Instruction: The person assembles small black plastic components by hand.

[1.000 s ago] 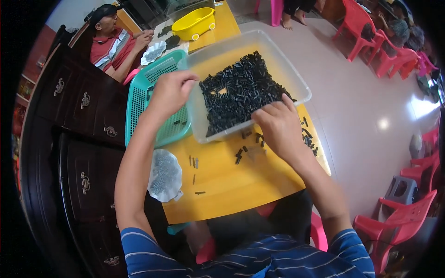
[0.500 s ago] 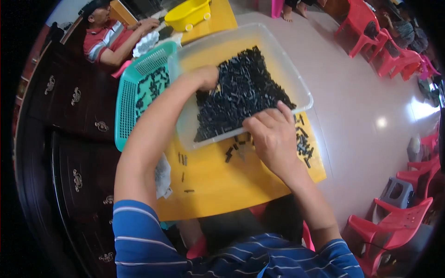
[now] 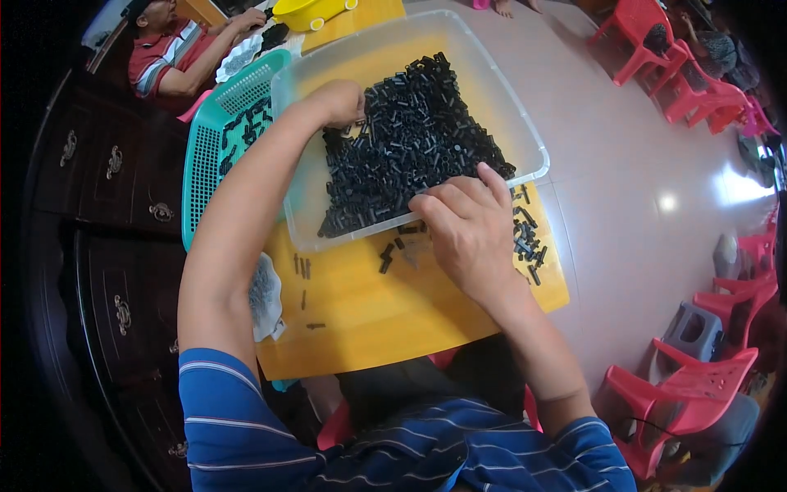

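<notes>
A translucent plastic bin (image 3: 510, 98) stands tilted toward me on the yellow table (image 3: 369, 320). It holds a heap of short black tubular plastic pieces (image 3: 414, 135). Inside it, my left hand (image 3: 338, 102) reaches to the heap's left edge with knuckles bent; its fingertips are hidden. My right hand (image 3: 469, 221) is closed over the bin's near rim, thumb side up. Loose black pieces (image 3: 530, 246) lie beside that hand, and a few more (image 3: 303, 266) are scattered on the table's left part.
A green perforated basket (image 3: 199, 156) with black pieces stands left of the bin. A white bag (image 3: 264, 299) lies beside my left forearm. Another person (image 3: 176, 53) sits at the far left near a yellow tub (image 3: 311, 11). Dark drawers line the left; red chairs (image 3: 684, 385) stand right.
The whole scene has shifted slightly left and up in view. My left hand stays at the heap's left edge, and my right hand keeps its hold on the bin's rim.
</notes>
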### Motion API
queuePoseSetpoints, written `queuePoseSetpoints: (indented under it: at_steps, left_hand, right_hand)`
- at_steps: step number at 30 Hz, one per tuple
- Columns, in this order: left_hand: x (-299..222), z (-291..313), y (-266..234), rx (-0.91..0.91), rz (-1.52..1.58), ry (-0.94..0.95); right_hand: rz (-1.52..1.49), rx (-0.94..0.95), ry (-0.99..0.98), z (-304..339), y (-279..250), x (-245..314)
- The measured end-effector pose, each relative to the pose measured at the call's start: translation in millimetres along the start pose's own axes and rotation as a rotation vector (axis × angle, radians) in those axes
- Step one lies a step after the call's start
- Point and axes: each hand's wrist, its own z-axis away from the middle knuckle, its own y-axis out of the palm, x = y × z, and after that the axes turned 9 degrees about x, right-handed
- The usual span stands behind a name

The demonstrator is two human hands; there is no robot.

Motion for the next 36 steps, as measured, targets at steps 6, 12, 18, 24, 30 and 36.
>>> queuePoseSetpoints:
  at_steps: [6,12,18,24,30,36]
  left_hand:
    - [-24,-3,-6,0.123,0.226,-0.031]
    - [-4,-13,0,-0.055,-0.094,-0.011]
    - [-5,-12,-2,-0.079,0.063,0.044]
    - [-17,-18,-4,-0.103,0.115,0.102]
    - [-25,-26,1,-0.160,-0.076,0.185]
    - [-30,-22,4,-0.201,-0.162,0.215]
  right_hand:
    - [0.028,-0.042,0.038,1,1,1]
    - [0.002,-0.039,0.037,0,-1,2]
    - [0.005,-0.031,0.038,-1,-1,0]
    - [0.005,-0.032,0.032,-3,-1,1]
    - [-0.014,-0.045,0.032,-2,0,-1]
    - [-0.024,-0.040,0.032,-2,0,-2]
